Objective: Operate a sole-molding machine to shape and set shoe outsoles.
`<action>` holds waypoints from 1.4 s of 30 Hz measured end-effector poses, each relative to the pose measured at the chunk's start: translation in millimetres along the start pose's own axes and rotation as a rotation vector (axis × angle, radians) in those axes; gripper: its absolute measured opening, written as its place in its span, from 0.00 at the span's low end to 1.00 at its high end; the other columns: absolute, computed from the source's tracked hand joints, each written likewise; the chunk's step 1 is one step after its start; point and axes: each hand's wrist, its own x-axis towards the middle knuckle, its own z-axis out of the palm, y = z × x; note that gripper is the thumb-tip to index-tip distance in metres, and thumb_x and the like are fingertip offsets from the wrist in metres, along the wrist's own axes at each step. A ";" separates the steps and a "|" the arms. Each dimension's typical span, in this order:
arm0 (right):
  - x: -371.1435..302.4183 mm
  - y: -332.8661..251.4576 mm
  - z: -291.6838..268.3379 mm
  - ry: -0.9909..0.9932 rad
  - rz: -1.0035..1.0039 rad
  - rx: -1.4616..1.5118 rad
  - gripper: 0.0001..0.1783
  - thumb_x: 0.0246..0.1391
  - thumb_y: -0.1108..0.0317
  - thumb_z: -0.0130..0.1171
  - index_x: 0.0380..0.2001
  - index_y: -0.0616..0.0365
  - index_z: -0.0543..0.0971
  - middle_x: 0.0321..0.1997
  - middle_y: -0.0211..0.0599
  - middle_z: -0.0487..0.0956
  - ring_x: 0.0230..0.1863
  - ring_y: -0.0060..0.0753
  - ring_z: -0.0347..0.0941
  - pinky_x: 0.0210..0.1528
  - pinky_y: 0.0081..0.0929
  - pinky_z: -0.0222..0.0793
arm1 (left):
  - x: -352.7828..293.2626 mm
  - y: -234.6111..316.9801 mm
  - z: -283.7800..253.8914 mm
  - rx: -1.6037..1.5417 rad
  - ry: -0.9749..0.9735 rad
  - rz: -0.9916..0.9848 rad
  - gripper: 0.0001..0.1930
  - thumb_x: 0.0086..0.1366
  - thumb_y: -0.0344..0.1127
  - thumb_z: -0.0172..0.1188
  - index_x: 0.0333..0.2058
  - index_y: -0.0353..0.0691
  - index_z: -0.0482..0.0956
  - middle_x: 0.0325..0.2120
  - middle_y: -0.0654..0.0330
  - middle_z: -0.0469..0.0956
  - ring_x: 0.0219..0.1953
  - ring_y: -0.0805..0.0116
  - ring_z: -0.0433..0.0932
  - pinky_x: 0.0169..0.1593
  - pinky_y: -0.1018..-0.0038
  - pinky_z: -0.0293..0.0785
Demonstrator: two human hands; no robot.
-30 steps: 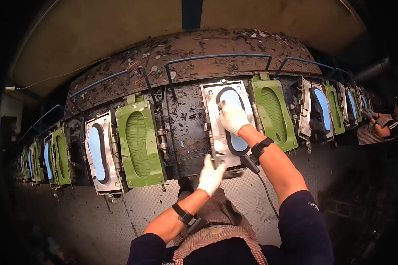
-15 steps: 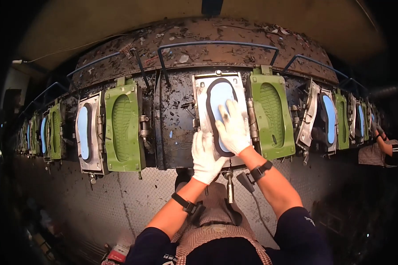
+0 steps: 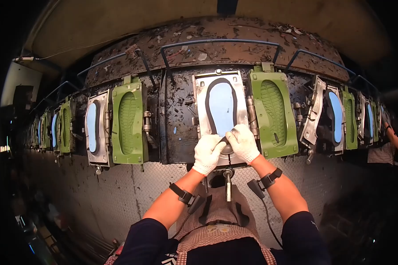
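A black-edged blue shoe sole piece lies on a silver metal mould half in front of me. At its near end, my white-gloved left hand and right hand are side by side, thumbs and fingers closed on the black edge. That edge looks pulled up between the fingertips. Beneath the hands, part of the piece's near end is hidden. Hinged to the mould's right side is a green mould half with a treaded sole cavity. A metal handle sticks out toward me below.
More opened moulds line the bench both ways, including a green half and a silver half with a blue sole on the left. Behind runs a blue rail before a debris-strewn surface. Another person's arm shows far right.
My right hand has come off the blue surface and down to the near end. Both hands have drawn together and closed on the black edge. The view has shifted slightly.
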 end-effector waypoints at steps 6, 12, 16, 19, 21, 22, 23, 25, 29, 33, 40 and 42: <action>29.6 -18.8 -16.1 -0.148 -0.023 -0.268 0.13 0.61 0.60 0.62 0.31 0.59 0.81 0.31 0.42 0.77 0.36 0.50 0.75 0.49 0.47 0.70 | 24.9 1.8 -13.9 0.155 -0.170 0.400 0.17 0.52 0.34 0.73 0.40 0.35 0.83 0.39 0.53 0.80 0.41 0.52 0.79 0.48 0.59 0.76; 126.9 -16.8 33.2 0.134 0.003 -0.500 0.26 0.54 0.59 0.66 0.52 0.64 0.75 0.59 0.54 0.71 0.63 0.59 0.64 0.63 0.51 0.66 | 26.8 -2.8 -17.3 0.322 -0.352 0.518 0.23 0.46 0.37 0.74 0.44 0.43 0.84 0.42 0.60 0.77 0.46 0.57 0.76 0.49 0.59 0.71; 140.1 -22.5 33.6 0.050 0.082 -0.485 0.26 0.55 0.56 0.64 0.50 0.65 0.77 0.53 0.54 0.74 0.60 0.57 0.67 0.63 0.50 0.66 | 24.1 -8.7 -18.6 0.254 -0.368 0.505 0.25 0.43 0.35 0.73 0.44 0.44 0.83 0.44 0.61 0.76 0.49 0.57 0.74 0.51 0.59 0.71; 154.0 -21.0 42.4 0.047 0.123 -0.557 0.20 0.52 0.59 0.66 0.41 0.62 0.78 0.45 0.50 0.77 0.50 0.54 0.73 0.54 0.47 0.71 | 26.8 -9.6 -19.9 0.249 -0.345 0.496 0.25 0.42 0.35 0.73 0.44 0.45 0.83 0.44 0.61 0.76 0.51 0.56 0.73 0.52 0.58 0.71; 158.2 -24.4 43.2 -0.007 0.171 -0.582 0.21 0.55 0.57 0.63 0.43 0.66 0.79 0.46 0.54 0.78 0.51 0.55 0.74 0.56 0.48 0.69 | 31.4 -5.7 -23.1 0.233 -0.321 0.510 0.23 0.42 0.34 0.73 0.42 0.45 0.82 0.43 0.60 0.76 0.48 0.56 0.74 0.52 0.57 0.72; 164.2 -24.1 44.1 -0.059 0.234 -0.592 0.24 0.57 0.55 0.60 0.44 0.68 0.80 0.48 0.56 0.79 0.52 0.55 0.74 0.58 0.48 0.68 | 34.3 -5.9 -21.7 0.215 -0.308 0.519 0.23 0.42 0.34 0.73 0.41 0.45 0.82 0.42 0.60 0.76 0.47 0.56 0.74 0.52 0.57 0.72; 169.2 -21.3 46.5 -0.072 0.252 -0.616 0.24 0.58 0.56 0.59 0.44 0.69 0.80 0.49 0.57 0.79 0.53 0.55 0.74 0.58 0.48 0.68 | 37.4 -6.5 -19.3 0.218 -0.269 0.557 0.22 0.42 0.34 0.73 0.40 0.45 0.82 0.42 0.60 0.75 0.46 0.55 0.74 0.53 0.55 0.72; 160.9 -17.0 39.9 -0.080 0.279 -0.636 0.24 0.59 0.56 0.58 0.45 0.69 0.80 0.49 0.57 0.79 0.53 0.55 0.74 0.59 0.48 0.68 | 37.8 -1.8 -17.2 0.245 -0.282 0.573 0.22 0.43 0.37 0.74 0.40 0.45 0.82 0.43 0.58 0.76 0.49 0.54 0.74 0.58 0.47 0.70; 115.3 -3.2 1.1 0.215 0.434 0.150 0.32 0.67 0.49 0.55 0.66 0.59 0.72 0.70 0.63 0.68 0.72 0.63 0.63 0.75 0.44 0.57 | 75.7 5.5 -12.4 0.347 -0.716 0.740 0.25 0.47 0.42 0.74 0.43 0.38 0.81 0.52 0.50 0.75 0.61 0.48 0.71 0.67 0.39 0.61; -48.9 -63.5 -60.8 0.035 0.731 0.186 0.19 0.67 0.61 0.55 0.55 0.61 0.79 0.57 0.50 0.80 0.58 0.51 0.78 0.62 0.40 0.73 | 106.9 14.8 -18.2 0.229 -1.142 0.563 0.33 0.56 0.54 0.69 0.53 0.34 0.79 0.66 0.45 0.68 0.75 0.46 0.58 0.74 0.36 0.48; -88.2 -48.1 -35.7 -1.016 1.203 0.846 0.13 0.65 0.60 0.61 0.33 0.60 0.80 0.21 0.34 0.77 0.23 0.30 0.75 0.33 0.29 0.76 | 108.9 21.1 -12.7 0.300 -1.187 0.608 0.42 0.63 0.64 0.55 0.66 0.36 0.71 0.71 0.45 0.63 0.77 0.46 0.55 0.75 0.36 0.44; -64.9 -27.2 -45.6 -1.240 0.446 0.083 0.11 0.61 0.64 0.60 0.34 0.62 0.80 0.27 0.45 0.83 0.29 0.42 0.84 0.37 0.38 0.80 | 108.4 24.6 -8.8 0.264 -1.181 0.606 0.41 0.62 0.59 0.56 0.66 0.36 0.70 0.71 0.45 0.63 0.76 0.44 0.55 0.75 0.36 0.44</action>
